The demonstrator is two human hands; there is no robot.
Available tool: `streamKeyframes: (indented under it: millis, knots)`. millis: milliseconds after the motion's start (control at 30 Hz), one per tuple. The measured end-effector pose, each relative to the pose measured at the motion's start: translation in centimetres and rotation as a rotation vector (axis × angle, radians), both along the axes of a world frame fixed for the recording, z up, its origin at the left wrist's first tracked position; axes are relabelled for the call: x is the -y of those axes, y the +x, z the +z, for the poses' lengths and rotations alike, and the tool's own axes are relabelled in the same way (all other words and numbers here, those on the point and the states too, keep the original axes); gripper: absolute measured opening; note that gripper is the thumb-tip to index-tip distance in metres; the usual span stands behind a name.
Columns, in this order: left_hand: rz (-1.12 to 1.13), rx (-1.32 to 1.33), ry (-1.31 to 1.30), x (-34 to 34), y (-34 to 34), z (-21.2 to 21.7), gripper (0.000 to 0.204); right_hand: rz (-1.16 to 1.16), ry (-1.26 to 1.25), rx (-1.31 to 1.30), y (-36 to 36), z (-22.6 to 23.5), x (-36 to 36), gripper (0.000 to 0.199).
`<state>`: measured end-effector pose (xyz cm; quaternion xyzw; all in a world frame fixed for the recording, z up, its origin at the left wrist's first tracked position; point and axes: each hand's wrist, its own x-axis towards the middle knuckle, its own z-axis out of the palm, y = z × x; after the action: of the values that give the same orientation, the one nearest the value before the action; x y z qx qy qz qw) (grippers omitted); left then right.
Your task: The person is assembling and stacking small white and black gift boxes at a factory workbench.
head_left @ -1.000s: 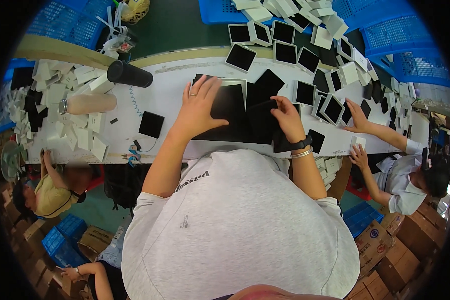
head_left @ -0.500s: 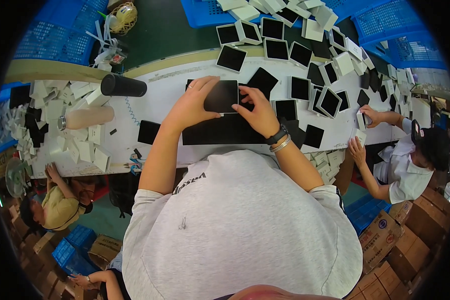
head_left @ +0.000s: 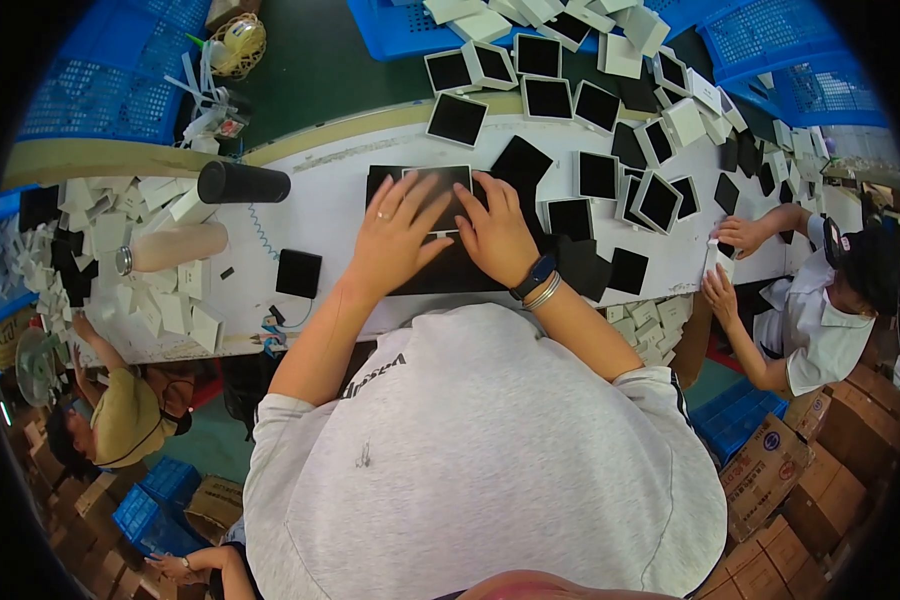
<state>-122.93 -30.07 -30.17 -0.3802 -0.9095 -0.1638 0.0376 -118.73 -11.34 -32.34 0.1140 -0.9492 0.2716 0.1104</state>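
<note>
In front of me a shallow white-edged box with a black face (head_left: 456, 177) lies on a long black mat (head_left: 430, 280). My left hand (head_left: 398, 232) is spread with its fingertips over the left part of the box; they are slightly blurred. My right hand (head_left: 500, 238) is spread too, its fingers at the right edge of the box. Neither hand is wrapped round anything. A black square piece (head_left: 523, 162) lies just beyond my right hand, and a white tray with black lining (head_left: 568, 220) sits to its right.
Many white boxes with black faces (head_left: 547, 99) spread across the far and right table. A black cylinder (head_left: 244, 183), a pale bottle (head_left: 178, 247) and piled white boxes (head_left: 192, 310) stand left. A co-worker (head_left: 820, 320) handles a white box at right; another person (head_left: 120, 410) sits left.
Both hands have gone from gripping the box's sides to lying spread over it. At right, the co-worker's hands have moved closer together around a white box.
</note>
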Motion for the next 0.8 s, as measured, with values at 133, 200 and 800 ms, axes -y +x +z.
streamKeyframes:
  millis: [133,200,800]
  knots:
    - [0.019,-0.002,0.029,1.0,2.0,-1.9,0.053,0.202,0.190,-0.014,-0.5,0.9,-0.6,0.052]
    - [0.047,0.005,-0.048,1.3,1.9,-1.4,0.054,0.225,0.184,0.015,-0.9,1.2,-0.8,0.054]
    - [0.293,-0.249,-0.038,0.1,4.7,-2.7,0.010,0.537,0.469,-0.026,-1.6,0.6,-0.1,0.054]
